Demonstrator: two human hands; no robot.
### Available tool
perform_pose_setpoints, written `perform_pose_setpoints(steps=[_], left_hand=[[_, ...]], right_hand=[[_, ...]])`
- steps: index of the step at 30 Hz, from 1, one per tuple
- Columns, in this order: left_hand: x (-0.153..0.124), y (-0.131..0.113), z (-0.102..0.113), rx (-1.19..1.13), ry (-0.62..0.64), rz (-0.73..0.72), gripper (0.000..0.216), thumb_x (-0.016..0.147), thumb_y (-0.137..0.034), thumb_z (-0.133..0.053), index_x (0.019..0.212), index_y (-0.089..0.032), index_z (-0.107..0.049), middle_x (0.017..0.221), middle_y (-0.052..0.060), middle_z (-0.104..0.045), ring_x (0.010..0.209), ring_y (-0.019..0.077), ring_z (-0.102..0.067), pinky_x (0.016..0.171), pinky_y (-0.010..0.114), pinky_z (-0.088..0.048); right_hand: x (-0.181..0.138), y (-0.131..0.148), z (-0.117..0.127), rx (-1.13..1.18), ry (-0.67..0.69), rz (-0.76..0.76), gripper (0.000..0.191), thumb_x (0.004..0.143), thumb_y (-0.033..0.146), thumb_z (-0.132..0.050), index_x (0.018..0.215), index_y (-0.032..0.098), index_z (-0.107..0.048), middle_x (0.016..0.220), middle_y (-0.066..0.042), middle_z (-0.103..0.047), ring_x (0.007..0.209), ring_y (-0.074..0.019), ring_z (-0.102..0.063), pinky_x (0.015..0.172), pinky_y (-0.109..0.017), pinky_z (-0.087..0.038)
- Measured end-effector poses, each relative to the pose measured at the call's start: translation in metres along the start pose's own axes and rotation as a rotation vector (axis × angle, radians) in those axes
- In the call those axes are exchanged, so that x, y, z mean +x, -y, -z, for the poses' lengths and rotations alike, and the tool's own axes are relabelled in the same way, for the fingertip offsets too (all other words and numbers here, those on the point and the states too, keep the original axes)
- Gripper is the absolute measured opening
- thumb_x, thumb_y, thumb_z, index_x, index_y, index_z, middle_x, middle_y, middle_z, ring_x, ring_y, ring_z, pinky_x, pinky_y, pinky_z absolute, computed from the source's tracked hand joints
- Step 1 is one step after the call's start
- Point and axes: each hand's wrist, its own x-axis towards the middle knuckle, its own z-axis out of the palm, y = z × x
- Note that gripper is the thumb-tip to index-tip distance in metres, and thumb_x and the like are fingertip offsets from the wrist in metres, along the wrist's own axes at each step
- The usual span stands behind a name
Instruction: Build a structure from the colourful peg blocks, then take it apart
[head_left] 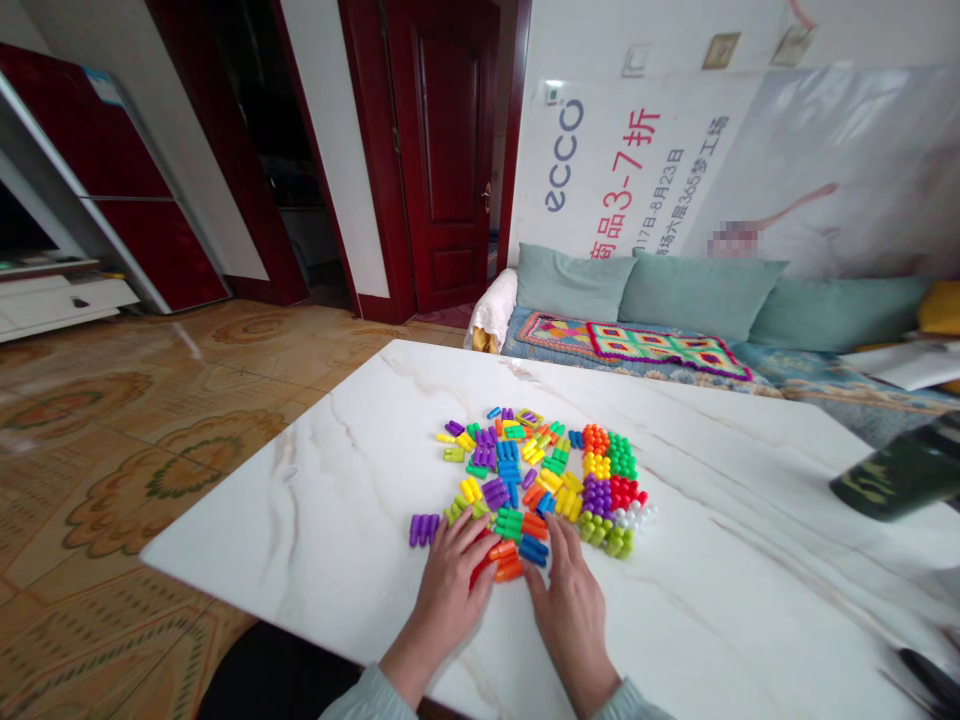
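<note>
The left hand (450,565) and right hand (574,595) are held apart, with orange pieces (510,569) between them on the white table (337,510), though whether anything is gripped cannot be told.

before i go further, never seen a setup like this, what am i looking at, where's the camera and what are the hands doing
There is no machine here: these are a person's own bare left hand and right hand. The one picture comes from a camera worn on that person's head, looking forward and down.

Before them is a white table with brown veins. On it lie many colourful finger-shaped pieces in a loose pile, and, to the right, bumpy, bead-like clusters grouped by colour. A dark container is farther right.

Both hands are at the near edge of the pile; whether either grips a piece is hard to tell.
</note>
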Motion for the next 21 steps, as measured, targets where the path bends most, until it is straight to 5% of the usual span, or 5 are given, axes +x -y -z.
perform_pose_setpoints(steps=[3,14,21], left_hand=[[0.001,-0.003,0.002,-0.003,0.025,0.014,0.040,0.090,-0.017,-0.053,0.127,-0.028,-0.064,0.145,0.004,-0.056,0.137,0.0322,-0.046,0.112,0.065,-0.035],[0.000,-0.007,0.005,0.074,0.105,0.011,0.055,0.085,-0.012,-0.051,0.137,-0.028,-0.056,0.155,0.002,-0.044,0.144,0.0324,-0.036,0.116,0.064,-0.030],[0.000,-0.007,0.005,0.071,0.086,0.018,0.057,0.085,-0.014,-0.053,0.140,-0.029,-0.054,0.153,0.002,-0.047,0.143,0.0324,-0.038,0.115,0.063,-0.031]], right_hand=[[0.005,0.005,0.001,-0.101,0.045,0.029,0.054,0.092,0.028,-0.050,0.145,0.024,-0.042,0.144,-0.012,-0.053,0.123,-0.0285,-0.060,0.085,-0.039,-0.060],[0.028,0.011,0.013,-0.139,0.220,-0.042,0.034,0.089,0.025,-0.058,0.122,0.023,-0.064,0.127,-0.009,-0.062,0.086,-0.0184,-0.072,0.066,-0.026,-0.055],[0.103,0.012,0.023,-0.186,0.237,-0.109,0.024,0.094,0.029,-0.053,0.106,0.021,-0.072,0.110,-0.007,-0.068,0.095,-0.0189,-0.069,0.073,-0.024,-0.050]])
